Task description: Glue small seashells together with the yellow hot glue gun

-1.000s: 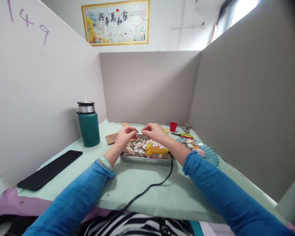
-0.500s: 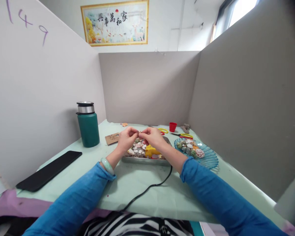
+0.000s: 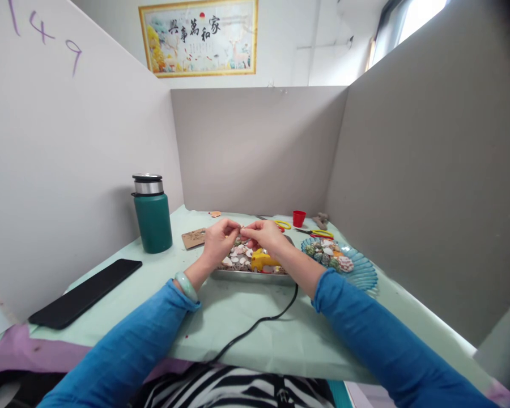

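Observation:
Both hands meet above a metal tray that holds shells and a yellow hot glue gun-like tool. My left hand is closed in a pinch, thumb against forefinger. My right hand pinches too, its fingertips meeting those of the left. Something tiny shows between the fingertips, too small to name. A black cord runs from the tray's right side toward the table's front edge. Part of the tray is hidden behind my right hand and forearm.
A green bottle and a black flat slab stand left. Right of the tray are a blue glass plate with shells, scissors and a red cup. A brown card lies left of my hands. Grey partitions enclose the table.
Both hands stay pinched together over the tray, with only a very slight shift of the fingers. The objects around them have not moved.

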`<act>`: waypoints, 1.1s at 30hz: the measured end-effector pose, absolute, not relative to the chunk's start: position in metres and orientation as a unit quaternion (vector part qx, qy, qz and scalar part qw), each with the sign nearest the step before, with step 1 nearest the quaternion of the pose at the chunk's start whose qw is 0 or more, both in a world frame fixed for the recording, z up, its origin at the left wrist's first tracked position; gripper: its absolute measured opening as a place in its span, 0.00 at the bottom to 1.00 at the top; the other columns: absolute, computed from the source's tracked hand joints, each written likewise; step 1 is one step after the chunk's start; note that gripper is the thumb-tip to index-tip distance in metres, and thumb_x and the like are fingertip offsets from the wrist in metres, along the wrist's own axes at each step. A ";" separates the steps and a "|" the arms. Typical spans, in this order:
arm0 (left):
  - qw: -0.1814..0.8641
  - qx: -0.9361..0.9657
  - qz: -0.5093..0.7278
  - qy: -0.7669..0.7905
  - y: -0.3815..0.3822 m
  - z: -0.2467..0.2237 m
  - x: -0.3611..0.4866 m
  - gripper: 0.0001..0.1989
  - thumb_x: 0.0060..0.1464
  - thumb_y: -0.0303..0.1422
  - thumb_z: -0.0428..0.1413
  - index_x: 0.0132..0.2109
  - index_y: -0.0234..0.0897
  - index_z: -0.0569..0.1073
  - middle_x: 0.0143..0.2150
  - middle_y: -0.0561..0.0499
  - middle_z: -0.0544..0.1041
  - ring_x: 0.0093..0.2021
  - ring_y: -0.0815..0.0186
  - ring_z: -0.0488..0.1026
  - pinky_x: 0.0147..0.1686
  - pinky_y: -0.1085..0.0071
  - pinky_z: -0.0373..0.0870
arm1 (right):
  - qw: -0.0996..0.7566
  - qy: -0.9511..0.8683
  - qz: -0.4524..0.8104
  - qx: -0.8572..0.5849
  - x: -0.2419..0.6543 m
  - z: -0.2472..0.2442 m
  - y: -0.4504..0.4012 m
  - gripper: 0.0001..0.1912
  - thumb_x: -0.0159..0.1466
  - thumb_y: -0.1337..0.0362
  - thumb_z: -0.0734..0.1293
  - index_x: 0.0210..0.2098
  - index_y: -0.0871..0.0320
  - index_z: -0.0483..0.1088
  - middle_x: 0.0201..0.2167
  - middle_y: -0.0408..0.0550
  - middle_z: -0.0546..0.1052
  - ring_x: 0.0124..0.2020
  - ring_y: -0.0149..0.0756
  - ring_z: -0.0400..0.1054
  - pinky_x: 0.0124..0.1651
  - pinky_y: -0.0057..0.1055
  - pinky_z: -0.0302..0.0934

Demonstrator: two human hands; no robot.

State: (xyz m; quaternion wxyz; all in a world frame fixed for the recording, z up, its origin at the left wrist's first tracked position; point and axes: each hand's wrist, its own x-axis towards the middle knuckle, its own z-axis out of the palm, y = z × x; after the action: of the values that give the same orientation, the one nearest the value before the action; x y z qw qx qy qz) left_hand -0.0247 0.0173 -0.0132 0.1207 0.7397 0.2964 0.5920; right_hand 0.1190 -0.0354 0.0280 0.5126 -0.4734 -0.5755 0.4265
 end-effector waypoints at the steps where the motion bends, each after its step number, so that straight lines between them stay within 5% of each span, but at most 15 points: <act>1: 0.112 0.742 0.592 0.295 0.017 -0.013 -0.025 0.05 0.52 0.33 0.54 0.33 0.36 0.72 0.29 0.51 0.75 0.30 0.67 0.73 0.33 0.72 0.68 | 0.513 -0.574 0.430 -0.472 0.120 0.027 -0.034 0.03 0.57 0.71 0.68 0.26 0.63 0.70 0.20 0.44 0.76 0.15 0.22 0.65 0.17 0.18 0.59; 18: 0.002 0.765 0.583 0.273 0.012 -0.010 -0.026 0.04 0.52 0.28 0.53 0.32 0.37 0.72 0.29 0.51 0.76 0.30 0.67 0.73 0.33 0.72 0.68 | 0.504 -0.553 0.479 -0.460 0.125 0.024 -0.029 0.04 0.57 0.71 0.69 0.26 0.63 0.71 0.22 0.45 0.77 0.15 0.22 0.64 0.18 0.19 0.59; 33: 0.068 0.758 0.572 0.306 0.012 -0.010 -0.025 0.04 0.51 0.31 0.54 0.33 0.38 0.73 0.31 0.50 0.76 0.33 0.66 0.73 0.37 0.70 0.68 | 0.494 -0.565 0.465 -0.469 0.126 0.023 -0.027 0.04 0.57 0.68 0.69 0.28 0.63 0.72 0.24 0.47 0.78 0.16 0.21 0.64 0.18 0.17 0.59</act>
State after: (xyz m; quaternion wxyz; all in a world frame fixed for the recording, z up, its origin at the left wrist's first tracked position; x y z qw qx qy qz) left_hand -0.0255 0.0116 -0.0100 0.0680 0.7580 0.3059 0.5720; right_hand 0.1257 -0.0270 0.0227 0.4944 -0.4689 -0.5650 0.4652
